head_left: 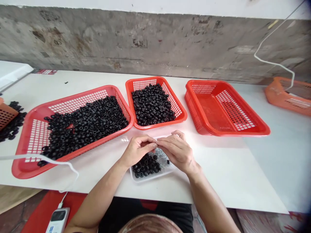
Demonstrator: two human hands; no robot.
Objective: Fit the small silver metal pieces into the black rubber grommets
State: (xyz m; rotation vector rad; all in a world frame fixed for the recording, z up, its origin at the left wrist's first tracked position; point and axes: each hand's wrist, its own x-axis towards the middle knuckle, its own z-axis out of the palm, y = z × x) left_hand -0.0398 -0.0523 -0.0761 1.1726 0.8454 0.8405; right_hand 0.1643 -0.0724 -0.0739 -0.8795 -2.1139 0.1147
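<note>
Over a small clear tray (151, 177) my left hand (139, 149) and my right hand (177, 150) meet at the fingertips. Both hands are pinched closed, and what lies between the fingertips is too small or hidden to make out. Black ring-like pieces (147, 165) fill the left part of the tray, and tiny shiny silvery bits (162, 157) lie in its right part. One black piece (168, 161) sits apart near my right hand.
Behind the tray stand a large red basket (29, 136) and a smaller one (181, 111), both with black pieces. Stacked red baskets (206, 121) are at right, an orange basket (286, 100) beyond. A white cable (48, 158) crosses the left; a power bank (58, 220) lies below.
</note>
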